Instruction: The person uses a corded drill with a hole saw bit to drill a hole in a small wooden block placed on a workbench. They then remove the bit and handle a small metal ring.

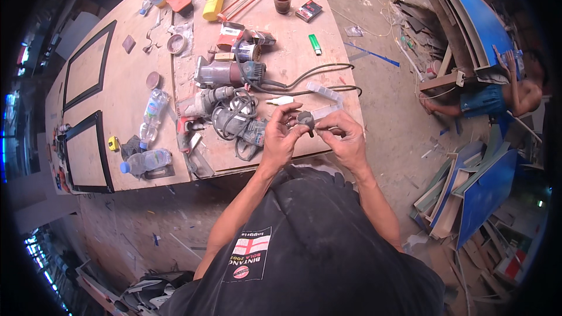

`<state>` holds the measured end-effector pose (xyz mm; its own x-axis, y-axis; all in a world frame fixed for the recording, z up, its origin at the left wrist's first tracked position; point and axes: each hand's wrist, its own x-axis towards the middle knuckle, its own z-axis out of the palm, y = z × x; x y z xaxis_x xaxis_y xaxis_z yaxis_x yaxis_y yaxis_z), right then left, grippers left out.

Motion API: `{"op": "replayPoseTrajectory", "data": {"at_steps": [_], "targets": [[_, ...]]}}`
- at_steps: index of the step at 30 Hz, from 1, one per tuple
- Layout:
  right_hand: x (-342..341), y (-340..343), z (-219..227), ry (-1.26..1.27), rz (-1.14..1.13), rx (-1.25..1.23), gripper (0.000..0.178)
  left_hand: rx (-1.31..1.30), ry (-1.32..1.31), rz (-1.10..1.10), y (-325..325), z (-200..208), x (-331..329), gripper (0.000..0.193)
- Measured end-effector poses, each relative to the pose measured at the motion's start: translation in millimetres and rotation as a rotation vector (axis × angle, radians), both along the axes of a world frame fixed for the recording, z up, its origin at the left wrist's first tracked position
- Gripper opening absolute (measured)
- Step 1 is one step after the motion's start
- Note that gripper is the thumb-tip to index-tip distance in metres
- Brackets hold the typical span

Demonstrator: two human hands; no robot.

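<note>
My left hand (282, 134) grips a small dark, round, knob-like piece (305, 119) between thumb and fingers, just past the near edge of the workbench. Beside it, my right hand (346, 139) is closed in a pinch, its fingertips close to the dark piece; anything between them is too small to make out. Just beyond both hands lies a clear plastic case (324, 91) with its lid folded back. A small white tube (281, 100) rests near my left fingers. Left of that hand sit a dusty power tool (249, 131) with a coiled cord and a grey-red drill (202, 103).
Farther up the workbench (310, 76) are a corded router-like tool (225, 74), a green lighter (315, 44), a glass of dark drink (282, 2) and a yellow bottle (215, 1). Plastic bottles (149, 161) stand left. Blue panels (486, 199) lean at right, near another person (497, 96).
</note>
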<state>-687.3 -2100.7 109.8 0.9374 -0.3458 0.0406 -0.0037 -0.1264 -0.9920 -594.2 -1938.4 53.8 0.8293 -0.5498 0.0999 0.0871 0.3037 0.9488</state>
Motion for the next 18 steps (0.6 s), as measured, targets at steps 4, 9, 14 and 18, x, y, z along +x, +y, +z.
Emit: {"op": "replayPoseTrajectory", "data": {"at_steps": [4, 9, 14, 18], "targets": [[-7.2, -0.6, -19.2, -0.065, 0.054, -0.218, 0.016, -0.167, 0.33, -0.031, -1.7, -4.0, 4.0, 0.049], [-7.0, 0.7, -15.6, -0.086, 0.019, -0.262, 0.014, -0.169, 0.427, -0.047, -2.4, -6.5, 5.8, 0.048], [-1.1, 6.8, -19.7, 0.163, -0.124, -0.019, 0.018, -0.12, 0.484, -0.067, -1.6, -8.1, 6.6, 0.046], [-0.2, 6.6, -21.6, 0.183, -0.106, 0.071, 0.02, -0.098, 0.509, -0.079, 0.1, -10.7, 6.1, 0.046]]}}
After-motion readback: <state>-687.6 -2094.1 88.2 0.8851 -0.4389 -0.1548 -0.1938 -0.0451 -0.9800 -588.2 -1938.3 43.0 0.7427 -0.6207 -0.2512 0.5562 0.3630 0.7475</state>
